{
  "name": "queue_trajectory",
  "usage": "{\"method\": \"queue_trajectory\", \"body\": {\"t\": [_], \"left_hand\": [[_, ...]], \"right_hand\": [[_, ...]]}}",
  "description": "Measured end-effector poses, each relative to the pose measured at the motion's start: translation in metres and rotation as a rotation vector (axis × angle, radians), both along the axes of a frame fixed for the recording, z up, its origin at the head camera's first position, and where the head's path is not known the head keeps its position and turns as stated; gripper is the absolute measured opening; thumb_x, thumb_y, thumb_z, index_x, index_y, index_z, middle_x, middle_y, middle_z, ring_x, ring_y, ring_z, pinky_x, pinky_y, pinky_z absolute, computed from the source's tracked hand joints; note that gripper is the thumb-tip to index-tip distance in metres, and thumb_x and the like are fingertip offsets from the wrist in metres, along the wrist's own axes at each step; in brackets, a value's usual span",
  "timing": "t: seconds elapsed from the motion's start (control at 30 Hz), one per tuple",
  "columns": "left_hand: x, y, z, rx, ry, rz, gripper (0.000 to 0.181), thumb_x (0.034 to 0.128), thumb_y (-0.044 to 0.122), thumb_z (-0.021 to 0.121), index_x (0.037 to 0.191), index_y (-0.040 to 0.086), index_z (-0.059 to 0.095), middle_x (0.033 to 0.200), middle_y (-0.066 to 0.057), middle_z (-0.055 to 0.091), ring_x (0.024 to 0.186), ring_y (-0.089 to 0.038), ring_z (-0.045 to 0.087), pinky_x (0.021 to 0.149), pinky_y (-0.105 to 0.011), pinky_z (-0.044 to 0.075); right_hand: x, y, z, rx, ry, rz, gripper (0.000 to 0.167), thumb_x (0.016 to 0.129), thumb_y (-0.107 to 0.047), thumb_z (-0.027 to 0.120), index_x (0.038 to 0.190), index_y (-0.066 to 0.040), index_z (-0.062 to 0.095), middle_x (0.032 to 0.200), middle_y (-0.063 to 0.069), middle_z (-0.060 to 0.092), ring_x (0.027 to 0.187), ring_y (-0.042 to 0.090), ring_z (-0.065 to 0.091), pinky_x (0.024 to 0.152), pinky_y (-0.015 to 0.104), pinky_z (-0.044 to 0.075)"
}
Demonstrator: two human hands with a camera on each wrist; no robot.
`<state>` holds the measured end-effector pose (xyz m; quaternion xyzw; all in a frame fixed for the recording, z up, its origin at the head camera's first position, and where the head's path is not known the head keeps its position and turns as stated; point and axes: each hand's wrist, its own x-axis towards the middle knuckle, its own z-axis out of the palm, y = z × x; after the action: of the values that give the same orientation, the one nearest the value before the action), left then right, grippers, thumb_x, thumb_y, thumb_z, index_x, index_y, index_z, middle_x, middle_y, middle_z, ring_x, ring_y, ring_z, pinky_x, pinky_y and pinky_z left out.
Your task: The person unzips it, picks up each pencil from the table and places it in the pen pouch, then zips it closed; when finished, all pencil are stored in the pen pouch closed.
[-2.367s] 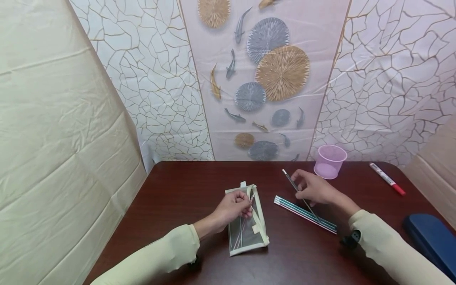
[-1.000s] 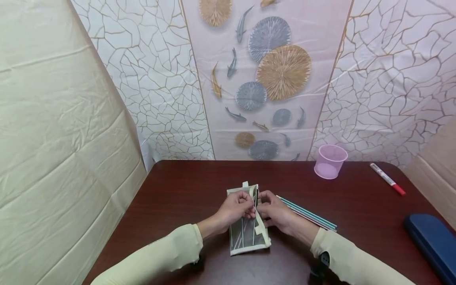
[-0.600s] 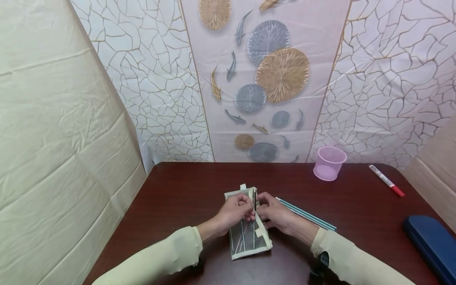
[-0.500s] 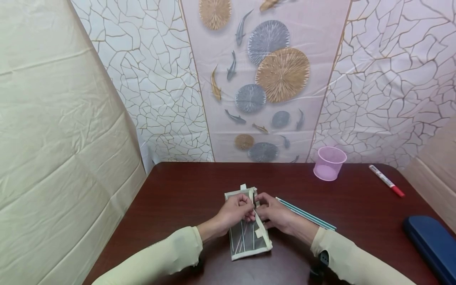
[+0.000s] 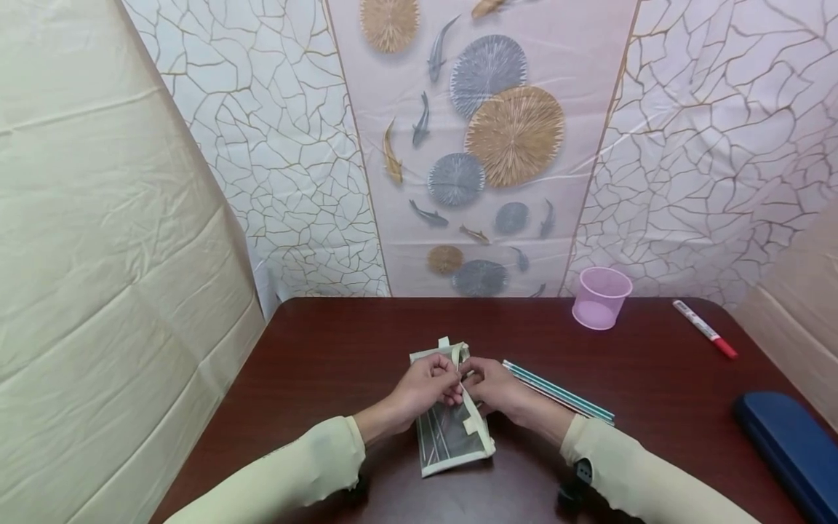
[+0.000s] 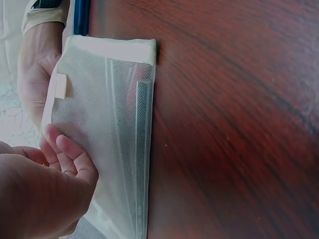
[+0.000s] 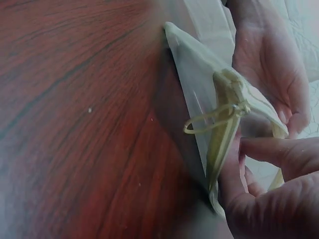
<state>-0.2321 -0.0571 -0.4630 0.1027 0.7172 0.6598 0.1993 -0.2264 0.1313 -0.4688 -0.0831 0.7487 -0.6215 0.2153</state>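
A mesh zip pouch (image 5: 452, 437) with cream edging lies on the table, several thin pencils showing faintly through its mesh. My left hand (image 5: 428, 382) pinches the upper edge of its opening between thumb and fingers. Opposite it, my right hand (image 5: 494, 386) has its fingers bent at the opening, some reaching inside; the pouch edge hides their tips. In the right wrist view, a cream cord loop (image 7: 209, 122) hangs from the zip end beside the right hand (image 7: 274, 184). The left wrist view shows the left hand (image 6: 50, 184) at the pouch's side.
Several teal and white pencils (image 5: 563, 393) lie just right of the pouch, partly behind my right forearm. A pink mesh cup (image 5: 601, 298) stands at the back right. Beyond it is a red-capped marker (image 5: 703, 329). A blue case (image 5: 788, 451) sits at the right edge.
My right hand brought a dark pencil from the right to the pouch opening. Its end, visible there half a second ago, is now out of sight. My left hand stays at the opening.
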Motion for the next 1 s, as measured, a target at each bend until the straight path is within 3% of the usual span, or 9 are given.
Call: {"method": "queue_trajectory", "body": {"t": [0.3, 0.4, 0.53, 0.63, 0.77, 0.87, 1.0], "left_hand": [[0.003, -0.007, 0.002, 0.001, 0.017, 0.006, 0.01, 0.1037, 0.008, 0.059, 0.105, -0.002, 0.057, 0.077, -0.001, 0.069, 0.07, -0.009, 0.07, 0.067, -0.023, 0.059], [0.003, -0.009, 0.002, 0.001, 0.017, -0.001, 0.013, 0.1043, 0.007, 0.058, 0.108, -0.005, 0.057, 0.078, -0.001, 0.07, 0.071, -0.009, 0.07, 0.067, -0.022, 0.058], [0.004, -0.011, 0.001, 0.002, 0.018, -0.002, 0.006, 0.1034, 0.006, 0.057, 0.104, 0.0, 0.057, 0.078, -0.001, 0.07, 0.071, -0.009, 0.07, 0.068, -0.023, 0.059], [0.004, -0.012, 0.0, 0.001, 0.015, 0.003, 0.004, 0.1032, 0.006, 0.058, 0.1, 0.005, 0.057, 0.078, -0.001, 0.069, 0.071, -0.009, 0.07, 0.068, -0.023, 0.06], [0.004, -0.012, -0.001, -0.007, 0.015, 0.005, 0.004, 0.1038, 0.007, 0.058, 0.1, 0.005, 0.056, 0.078, -0.001, 0.069, 0.07, -0.009, 0.07, 0.068, -0.023, 0.06], [0.004, -0.011, -0.001, -0.014, 0.019, 0.002, 0.004, 0.1037, 0.007, 0.058, 0.101, 0.005, 0.056, 0.078, -0.001, 0.069, 0.071, -0.009, 0.07, 0.069, -0.024, 0.06], [0.004, -0.012, 0.0, -0.026, 0.026, -0.001, 0.004, 0.1037, 0.008, 0.057, 0.102, 0.004, 0.057, 0.08, -0.001, 0.07, 0.073, -0.009, 0.071, 0.072, -0.027, 0.061]], "right_hand": [[-0.006, 0.037, 0.012, 0.022, 0.082, -0.073, 0.044, 0.096, -0.007, 0.07, 0.132, 0.009, 0.052, 0.096, 0.017, 0.071, 0.081, 0.023, 0.07, 0.064, 0.037, 0.064], [-0.01, 0.057, 0.015, 0.094, 0.154, -0.097, 0.041, 0.097, -0.01, 0.072, 0.129, 0.008, 0.054, 0.096, 0.022, 0.072, 0.076, 0.025, 0.071, 0.063, 0.041, 0.065], [-0.014, 0.083, 0.018, 0.277, 0.299, -0.095, 0.031, 0.097, -0.014, 0.075, 0.12, 0.003, 0.062, 0.09, 0.019, 0.073, 0.066, 0.023, 0.068, 0.056, 0.04, 0.062], [-0.016, 0.103, 0.02, 0.436, 0.376, -0.075, 0.026, 0.097, -0.021, 0.076, 0.114, -0.004, 0.067, 0.084, 0.013, 0.072, 0.063, 0.021, 0.066, 0.054, 0.035, 0.059], [-0.019, 0.127, 0.021, 0.581, 0.394, -0.027, 0.028, 0.097, -0.029, 0.077, 0.115, -0.009, 0.07, 0.086, 0.006, 0.071, 0.064, 0.02, 0.064, 0.055, 0.033, 0.057], [-0.022, 0.144, 0.019, 0.606, 0.389, 0.038, 0.031, 0.095, -0.027, 0.079, 0.119, -0.009, 0.071, 0.087, 0.004, 0.07, 0.068, 0.019, 0.062, 0.055, 0.033, 0.057], [-0.025, 0.164, 0.013, 0.537, 0.388, 0.162, 0.034, 0.094, -0.022, 0.079, 0.125, -0.01, 0.069, 0.089, 0.006, 0.068, 0.073, 0.019, 0.061, 0.057, 0.033, 0.057]]}}
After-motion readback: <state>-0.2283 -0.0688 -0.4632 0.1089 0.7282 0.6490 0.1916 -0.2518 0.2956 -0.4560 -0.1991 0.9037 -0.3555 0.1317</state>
